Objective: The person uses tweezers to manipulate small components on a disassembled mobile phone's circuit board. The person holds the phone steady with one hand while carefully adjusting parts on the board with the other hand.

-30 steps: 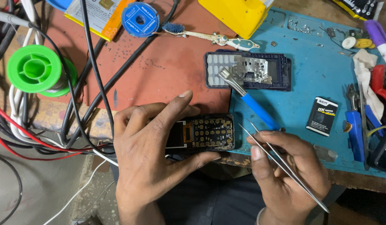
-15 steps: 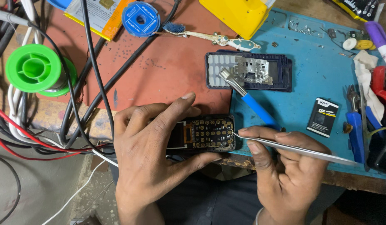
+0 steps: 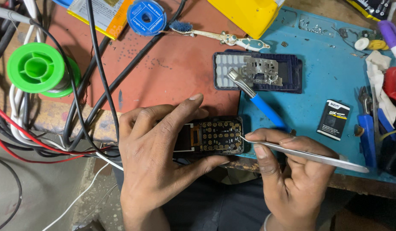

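My left hand grips a small phone circuit board with gold keypad contacts, held flat at the near table edge. Thumb and fingers pinch its long sides. My right hand holds metal tweezers almost level, their tips touching the board's right edge. Beyond the board lies a dark blue phone housing with a metal frame inside it.
A blue-handled tool leans on the housing. A small black battery lies on the blue mat. A green solder spool, blue spool, toothbrush, yellow box and tangled cables are around. Pliers sit at right.
The tweezers swung from steeply tilted to nearly level, and their tips came left onto the board's right edge. My left hand kept its hold on the board.
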